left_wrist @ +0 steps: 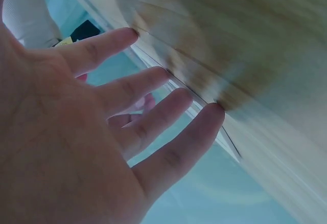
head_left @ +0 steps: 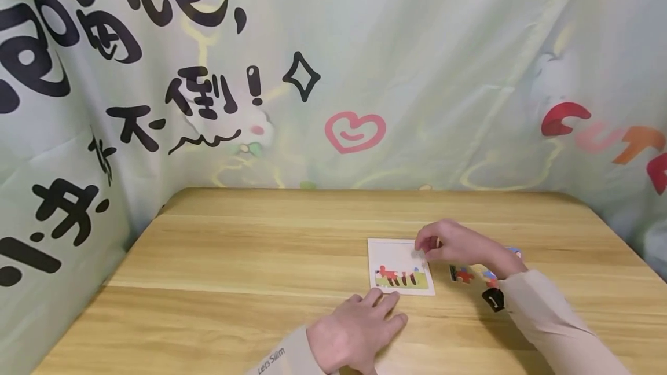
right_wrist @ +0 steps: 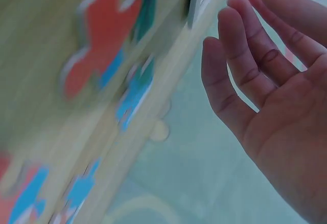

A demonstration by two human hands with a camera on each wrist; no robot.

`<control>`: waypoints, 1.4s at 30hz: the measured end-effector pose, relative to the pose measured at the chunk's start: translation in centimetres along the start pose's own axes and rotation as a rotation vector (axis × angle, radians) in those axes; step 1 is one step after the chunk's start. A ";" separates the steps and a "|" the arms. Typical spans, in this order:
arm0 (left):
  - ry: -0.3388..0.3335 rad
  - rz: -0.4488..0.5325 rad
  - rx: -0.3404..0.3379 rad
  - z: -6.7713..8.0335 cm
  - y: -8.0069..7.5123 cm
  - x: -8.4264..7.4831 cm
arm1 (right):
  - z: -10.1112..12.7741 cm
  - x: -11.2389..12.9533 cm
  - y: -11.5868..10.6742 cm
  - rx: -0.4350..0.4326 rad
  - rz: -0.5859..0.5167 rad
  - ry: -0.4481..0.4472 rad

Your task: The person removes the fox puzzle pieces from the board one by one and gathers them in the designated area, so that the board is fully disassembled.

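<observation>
On the wooden table [head_left: 234, 259], right of centre, lies a white puzzle board [head_left: 399, 266]; a strip of joined pieces, red and green, fills its near edge, while the rest of the board is bare white. Left hand [head_left: 356, 328]: rests palm down on the table at the board's near left corner, fingers straight and spread, grasping nothing. The left wrist view shows its fingertips [left_wrist: 217, 109] at the board's thin edge [left_wrist: 204, 111], touching or very nearly so; blur prevents a firmer reading. Right hand [head_left: 455, 245]: held over the board's far right corner, fingers bent towards the thumb. Whether it pinches a piece cannot be told from the head view, as the fingertips are small and partly hidden. The right wrist view shows the fingers [right_wrist: 240, 81] relaxed and slightly curved, with nothing visible between them. Loose pieces [head_left: 462, 274] lie on the table just right of the board, under and beside the right forearm; red, blue and white colours are visible. The same pieces [right_wrist: 107, 45] appear blurred in the right wrist view, apart from the hand. Both arms wear beige sleeves [head_left: 552, 323]. A dark wrist device [head_left: 494, 298] sits on the right wrist. Behind the table hangs a pale green cloth [head_left: 417, 45] printed with black characters, a pink heart and red letters.
</observation>
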State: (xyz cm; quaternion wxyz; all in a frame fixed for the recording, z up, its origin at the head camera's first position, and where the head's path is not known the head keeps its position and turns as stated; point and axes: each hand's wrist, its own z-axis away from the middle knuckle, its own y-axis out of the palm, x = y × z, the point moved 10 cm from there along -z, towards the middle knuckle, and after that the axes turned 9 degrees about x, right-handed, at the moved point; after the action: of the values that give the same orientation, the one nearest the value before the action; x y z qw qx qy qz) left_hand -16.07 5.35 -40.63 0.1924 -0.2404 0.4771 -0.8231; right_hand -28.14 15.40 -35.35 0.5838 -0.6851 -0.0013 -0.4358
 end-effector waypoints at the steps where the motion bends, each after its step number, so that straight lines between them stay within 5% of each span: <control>1: -0.001 -0.005 -0.002 0.0 0.0 0.0 | -0.3 0.2 0.2 0.005 0.006 -0.005; 19: -0.005 -0.009 0.012 -0.2 0.2 -0.1 | -4.3 1.9 3.9 0.131 -0.036 -0.030; 26: -0.021 -0.009 0.035 -0.3 0.3 0.1 | -4.6 1.7 4.2 0.144 -0.056 0.033; 42: -0.026 0.042 0.067 -0.4 0.7 0.5 | -4.9 2.6 4.5 0.157 0.018 -0.024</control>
State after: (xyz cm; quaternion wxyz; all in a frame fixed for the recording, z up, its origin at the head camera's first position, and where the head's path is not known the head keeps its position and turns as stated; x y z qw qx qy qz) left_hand -16.62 5.03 -41.27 0.2240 -0.2345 0.4518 -0.8311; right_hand -27.10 8.73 -37.66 0.6396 -0.6423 -0.0363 -0.4207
